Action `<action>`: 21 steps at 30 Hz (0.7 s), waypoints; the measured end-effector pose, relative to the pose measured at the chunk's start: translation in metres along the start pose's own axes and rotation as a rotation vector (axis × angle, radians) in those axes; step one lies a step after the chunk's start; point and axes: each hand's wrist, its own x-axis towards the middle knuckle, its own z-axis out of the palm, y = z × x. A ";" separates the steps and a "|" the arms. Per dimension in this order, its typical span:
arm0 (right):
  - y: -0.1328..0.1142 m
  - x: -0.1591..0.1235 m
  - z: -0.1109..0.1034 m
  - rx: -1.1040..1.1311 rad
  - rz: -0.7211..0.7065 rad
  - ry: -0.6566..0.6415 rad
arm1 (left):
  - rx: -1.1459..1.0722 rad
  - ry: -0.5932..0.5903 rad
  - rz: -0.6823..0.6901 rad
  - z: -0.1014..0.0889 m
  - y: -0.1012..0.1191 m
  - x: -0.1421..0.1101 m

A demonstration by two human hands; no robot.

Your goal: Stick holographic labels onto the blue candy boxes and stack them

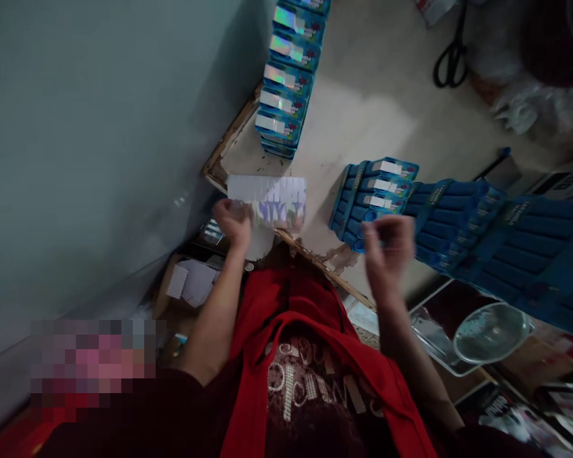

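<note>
My left hand (233, 224), slightly blurred, has its fingers curled at the left edge of a whitish sheet (279, 197) with purple and green print, which looks like a sheet of labels. This sheet lies at the table's near corner. My right hand (390, 248) is smeared by motion, fingers bent and thumb raised, just in front of a stack of blue packs (379, 191). Anything between those fingers is too blurred to name. Some of the packs carry white, shiny stickers on their ends.
A row of blue packs with shiny stickers (281, 76) runs along the table's wall side. More blue packs (520, 248) stretch right. Black scissors (451, 63) and plastic bags (525, 108) lie at the back right. A glass-like oval bowl (491, 331) sits below the right edge.
</note>
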 end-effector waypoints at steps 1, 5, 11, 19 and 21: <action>0.003 -0.013 0.025 0.021 0.001 -0.183 | 0.045 -0.007 -0.026 -0.010 -0.015 0.015; 0.056 -0.029 0.130 -0.026 0.132 -0.347 | 0.096 -0.226 -0.157 -0.017 -0.045 0.050; 0.118 -0.005 0.200 -0.066 0.299 -0.274 | -0.028 -0.207 -0.113 -0.013 -0.053 0.047; 0.119 -0.016 0.188 -0.101 0.207 -0.290 | -0.229 -0.439 -0.087 -0.047 -0.053 0.039; 0.117 -0.017 0.184 -0.148 0.165 -0.288 | -0.218 -0.461 -0.063 -0.051 -0.052 0.036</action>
